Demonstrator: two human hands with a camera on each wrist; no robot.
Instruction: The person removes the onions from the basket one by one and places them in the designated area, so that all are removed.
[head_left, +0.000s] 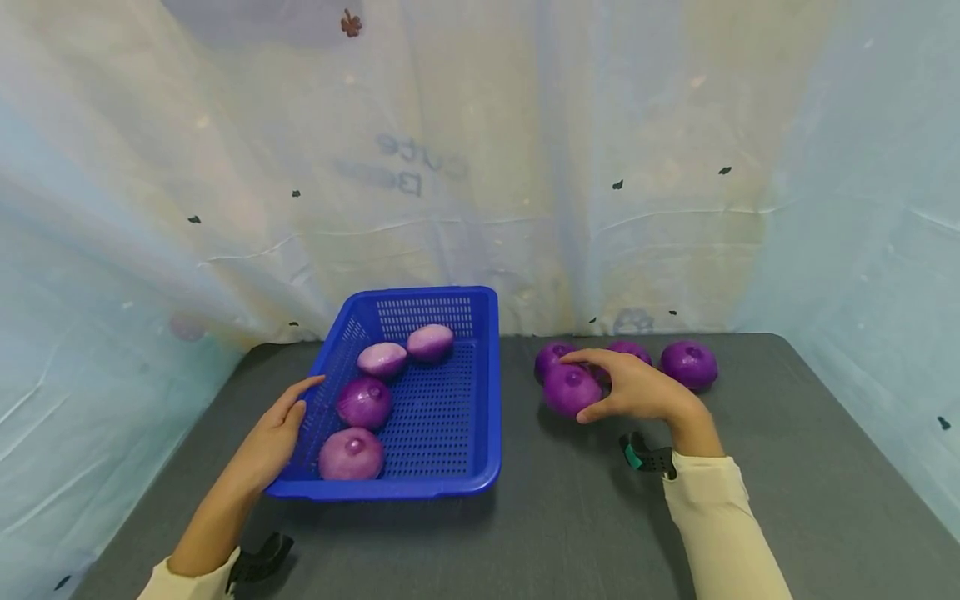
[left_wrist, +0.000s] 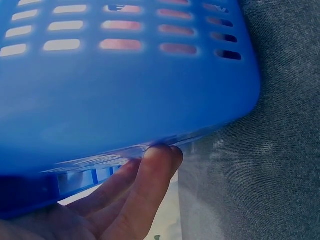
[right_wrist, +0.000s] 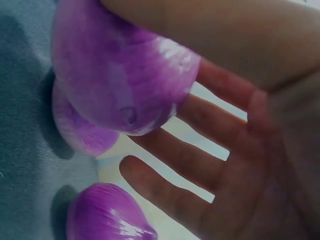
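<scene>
A blue plastic basket (head_left: 450, 400) sits tilted on the dark table, with several purple and pinkish onions (head_left: 365, 402) along its left and far side. My left hand (head_left: 273, 437) grips the basket's left rim; in the left wrist view its fingers (left_wrist: 155, 175) reach beneath the blue edge. To the right of the basket, my right hand (head_left: 633, 385) holds a purple onion (head_left: 572, 390) between thumb and fingers. Seen from the right wrist, that onion (right_wrist: 120, 75) is lifted against the hand, and the other fingers spread behind it.
Behind the held onion lie more purple onions, one at its left (head_left: 551, 357), one partly hidden by the hand (head_left: 632, 348), and one farther right (head_left: 689, 365). A pale printed curtain (head_left: 525, 167) hangs along the back edge of the dark table (head_left: 570, 533).
</scene>
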